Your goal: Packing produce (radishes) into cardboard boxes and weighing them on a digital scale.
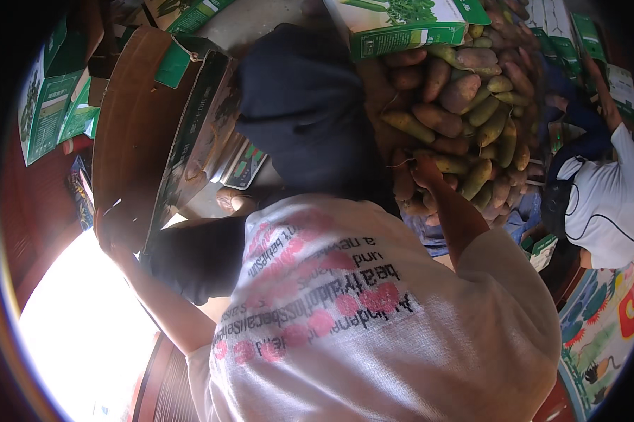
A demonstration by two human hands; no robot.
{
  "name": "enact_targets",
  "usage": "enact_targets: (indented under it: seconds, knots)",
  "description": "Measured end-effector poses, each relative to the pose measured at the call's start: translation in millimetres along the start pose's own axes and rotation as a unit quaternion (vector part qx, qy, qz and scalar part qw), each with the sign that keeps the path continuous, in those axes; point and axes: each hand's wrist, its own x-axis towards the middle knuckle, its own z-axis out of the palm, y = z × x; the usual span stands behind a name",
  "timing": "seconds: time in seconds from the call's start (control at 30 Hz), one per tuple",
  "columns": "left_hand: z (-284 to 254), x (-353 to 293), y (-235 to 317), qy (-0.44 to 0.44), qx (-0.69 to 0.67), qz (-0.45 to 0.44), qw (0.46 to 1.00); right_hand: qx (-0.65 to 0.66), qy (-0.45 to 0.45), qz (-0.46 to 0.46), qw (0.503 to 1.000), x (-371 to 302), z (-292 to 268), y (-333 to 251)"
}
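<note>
My left hand [108,224] grips the near edge of an open cardboard box [137,119], which stands tilted at my left with its brown inside showing. My right hand [427,171] is at the near left side of a big pile of radishes [472,109], some green, some reddish. Its fingers curl around a reddish radish [403,183] at the pile's edge, partly hidden by the hand. A thin root tail sticks out to the left there.
A digital scale [245,167] lies between the box and my dark trouser leg [303,105]. A green and white carton [408,28] stands at the pile's far edge. More green cartons [53,98] are at far left. Another person in a white shirt [609,204] works at right.
</note>
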Motion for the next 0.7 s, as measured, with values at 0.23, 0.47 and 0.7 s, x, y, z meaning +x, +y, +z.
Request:
enact_targets:
  seconds: [0.23, 0.47, 0.7]
  knots:
    - [-5, -4, -7, 0.021, -0.005, -0.038, 0.999, -0.132, -0.020, 0.001, 0.991, 5, -15, -14]
    - [-3, 3, -24, -0.003, 0.061, 0.045, 0.997, -0.059, -0.002, -0.009, 0.998, 13, -11, 25]
    - [-19, -11, -25, 0.013, 0.039, 0.017, 0.999, 0.022, -0.035, -0.015, 0.999, -5, -61, -5]
